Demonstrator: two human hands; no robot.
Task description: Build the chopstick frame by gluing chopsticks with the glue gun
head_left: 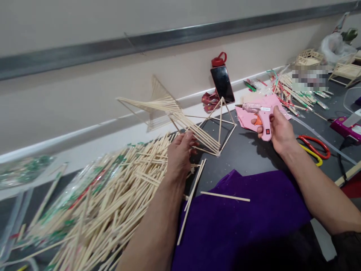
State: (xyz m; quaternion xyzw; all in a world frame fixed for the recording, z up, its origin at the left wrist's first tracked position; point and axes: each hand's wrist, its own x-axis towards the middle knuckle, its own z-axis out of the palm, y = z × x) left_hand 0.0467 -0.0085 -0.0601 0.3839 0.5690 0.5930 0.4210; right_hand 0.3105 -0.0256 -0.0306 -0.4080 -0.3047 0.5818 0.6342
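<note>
My left hand [182, 152] is closed on the near side of a frame built from thin wooden sticks [201, 131]. The frame has a fan of sticks spreading up to the left and an open triangular part at the right. In my right hand [279, 130] is a pink glue gun [263, 116], held by its handle with the nozzle pointing left toward the frame, apart from it. A clear glue stick trails from its rear or lies behind it; I cannot tell which. Below the frame, a loose stick [225, 196] lies on a purple cloth [239, 218].
A large heap of wooden sticks [121, 199] covers the left side. Red-and-yellow-handled scissors [316, 146] lie at the right. A phone [222, 83] leans against a red-capped bottle [219, 60] by the wall. Packaged sticks [299, 90] and small stick-built pieces [309, 57] stand farther right.
</note>
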